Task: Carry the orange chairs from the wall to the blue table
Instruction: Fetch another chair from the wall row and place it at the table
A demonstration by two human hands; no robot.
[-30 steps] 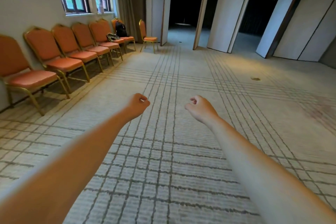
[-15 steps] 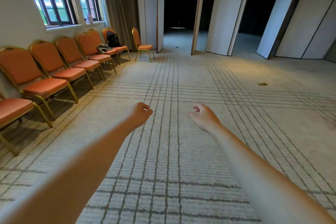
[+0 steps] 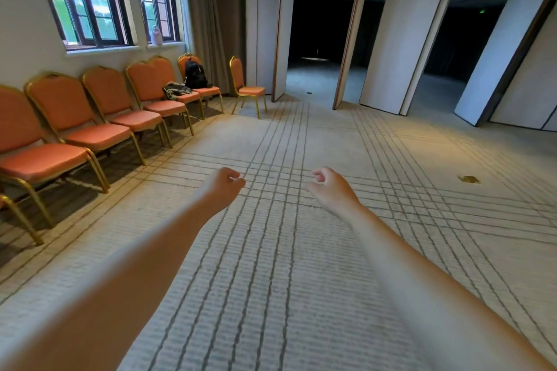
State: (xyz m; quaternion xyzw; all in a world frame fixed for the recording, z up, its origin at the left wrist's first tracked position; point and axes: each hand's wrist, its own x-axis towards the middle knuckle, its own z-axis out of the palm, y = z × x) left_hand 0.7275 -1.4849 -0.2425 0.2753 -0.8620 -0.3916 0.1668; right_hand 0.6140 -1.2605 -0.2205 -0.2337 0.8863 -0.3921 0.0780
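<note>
Several orange chairs with gold frames stand in a row along the left wall under the windows; the nearest full one [image 3: 45, 156] is at the left edge. One more orange chair [image 3: 245, 87] stands apart by the curtain at the far end. My left hand [image 3: 221, 187] and my right hand [image 3: 330, 188] are stretched out over the carpet in the middle of the view, fingers loosely curled, holding nothing. Both hands are well clear of the chairs. No blue table is in view.
A black backpack [image 3: 195, 73] sits on a far chair and a dark bundle [image 3: 176, 90] lies on the seat beside it. White folding partitions [image 3: 388, 30] stand ahead with dark gaps between. A brass floor plate [image 3: 468, 179] is set in the striped carpet on the right.
The view has moved forward along the row of chairs and tilted up. The far chairs and partitions look closer. My hands stay stretched out, empty and curled.
</note>
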